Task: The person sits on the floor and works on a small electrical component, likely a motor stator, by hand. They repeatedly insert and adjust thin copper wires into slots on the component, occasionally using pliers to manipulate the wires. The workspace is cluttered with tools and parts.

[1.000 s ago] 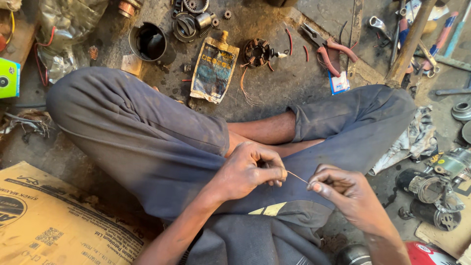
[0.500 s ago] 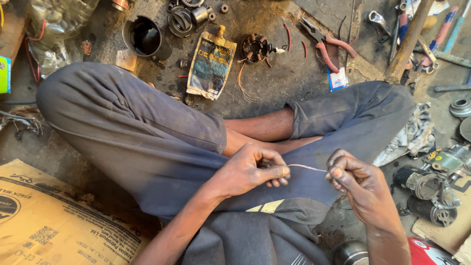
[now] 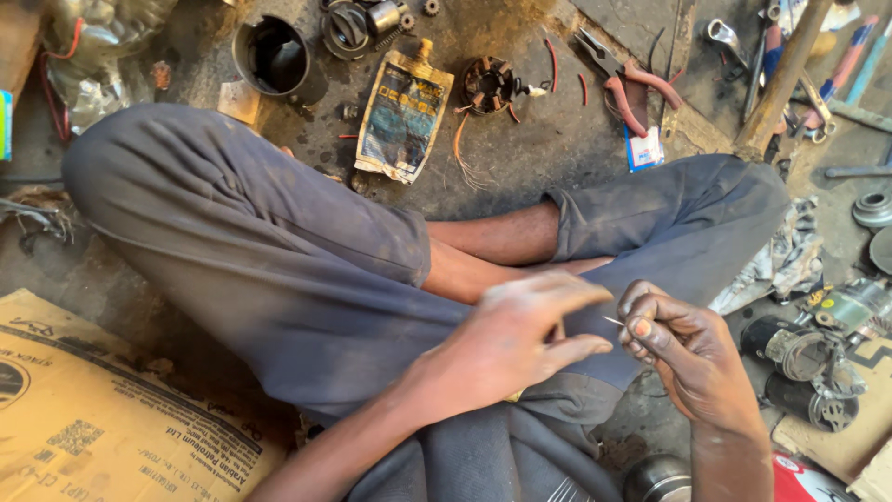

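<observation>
— Sitting cross-legged on the floor (image 3: 557, 177), is that how the person is placed?

— Yes, in dusty grey trousers (image 3: 279, 260), with both hands over the lap.

— What does the right hand (image 3: 692, 358) hold?

— A thin wire (image 3: 613, 322). Its fingers (image 3: 641, 327) are pinched tight on one end, and only a short pale tip shows, pointing left toward the other hand.

— And the left hand (image 3: 511, 339)?

— Its fingers are spread and loose, grasping nothing. The fingertips lie just beside the wire tip; I cannot tell if they touch it, as the hand is blurred.

— What lies around them?

— On the floor beyond the knees lies a crumpled foil pouch (image 3: 404, 116) with a yellow cap. Just right of it sits a round wound coil part (image 3: 491, 85) with loose copper strands trailing down. Red-handled pliers (image 3: 624, 82) lie farther right. A dark metal cylinder (image 3: 271, 54) stands left of the pouch. Flattened cardboard (image 3: 102, 409) lies beside the left leg, and small motor parts (image 3: 808, 358) cluster near the right hand.
</observation>
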